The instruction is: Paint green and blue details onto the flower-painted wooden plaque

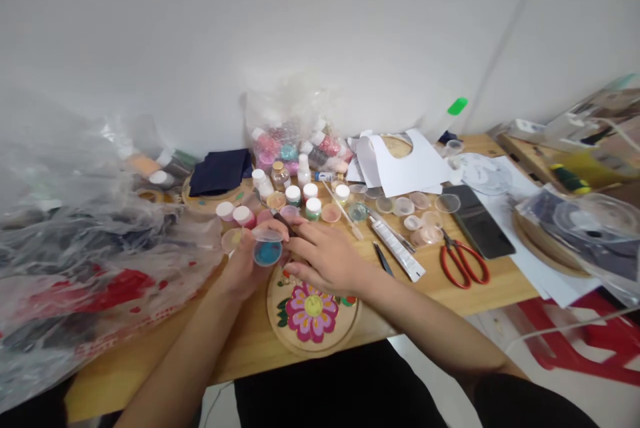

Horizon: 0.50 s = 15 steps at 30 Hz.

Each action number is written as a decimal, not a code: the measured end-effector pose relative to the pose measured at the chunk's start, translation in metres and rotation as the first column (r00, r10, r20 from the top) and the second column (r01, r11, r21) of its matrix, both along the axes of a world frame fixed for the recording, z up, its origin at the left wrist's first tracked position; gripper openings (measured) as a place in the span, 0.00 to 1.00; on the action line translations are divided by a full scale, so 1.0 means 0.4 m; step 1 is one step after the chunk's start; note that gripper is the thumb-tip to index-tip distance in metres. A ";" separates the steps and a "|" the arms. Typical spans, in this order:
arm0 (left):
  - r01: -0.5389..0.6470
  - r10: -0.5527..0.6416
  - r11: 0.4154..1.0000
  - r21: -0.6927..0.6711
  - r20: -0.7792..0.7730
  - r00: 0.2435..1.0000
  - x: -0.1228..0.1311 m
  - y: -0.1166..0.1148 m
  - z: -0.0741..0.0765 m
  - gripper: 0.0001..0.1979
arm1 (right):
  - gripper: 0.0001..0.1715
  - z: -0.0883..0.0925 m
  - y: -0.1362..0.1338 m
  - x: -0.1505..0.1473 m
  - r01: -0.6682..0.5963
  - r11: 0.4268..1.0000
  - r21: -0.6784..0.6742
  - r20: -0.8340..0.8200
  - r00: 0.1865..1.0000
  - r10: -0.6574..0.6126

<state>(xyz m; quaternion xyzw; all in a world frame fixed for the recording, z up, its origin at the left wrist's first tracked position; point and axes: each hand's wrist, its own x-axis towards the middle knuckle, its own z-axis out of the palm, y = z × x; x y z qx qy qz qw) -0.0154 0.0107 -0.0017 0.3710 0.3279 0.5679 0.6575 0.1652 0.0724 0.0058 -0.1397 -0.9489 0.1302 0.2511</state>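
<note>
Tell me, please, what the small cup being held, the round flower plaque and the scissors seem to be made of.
Small cup: clear glossy plastic, apparently; blue contents show through. Round plaque: pale matt wood, judging by its tan rim around the painted flower. Scissors: glossy red handles, probably plastic; blades look dark, likely metal.

The right hand covers the far rim of the painted wooden disc, and whether its fingers grip anything cannot be told. The left hand sits partly behind the small blue pot. At left, the blurred plastic bag runs off the edge.
</note>
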 end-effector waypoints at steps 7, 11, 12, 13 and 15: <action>-0.067 0.077 0.989 0.130 -0.077 0.994 -0.010 0.022 0.000 0.32 | 0.25 0.103 0.037 0.111 0.433 0.875 -0.217 0.077 0.901 -0.426; -0.081 0.088 0.987 0.140 -0.047 0.995 -0.010 0.027 -0.003 0.31 | 0.11 0.117 0.035 0.152 0.837 0.542 -0.073 0.433 0.517 -0.739; -0.072 0.077 0.988 0.139 -0.031 0.997 -0.009 0.026 -0.004 0.30 | 0.11 0.110 0.031 0.152 0.848 0.526 -0.066 0.525 0.478 -0.704; -0.060 0.063 0.988 0.139 -0.015 0.998 -0.008 0.025 -0.007 0.30 | 0.12 0.100 0.026 0.150 0.855 0.516 -0.062 0.590 0.448 -0.671; -0.039 0.036 0.989 0.142 0.020 0.999 -0.005 0.023 -0.012 0.29 | 0.13 0.074 0.017 0.145 0.873 0.487 -0.033 0.644 0.391 -0.658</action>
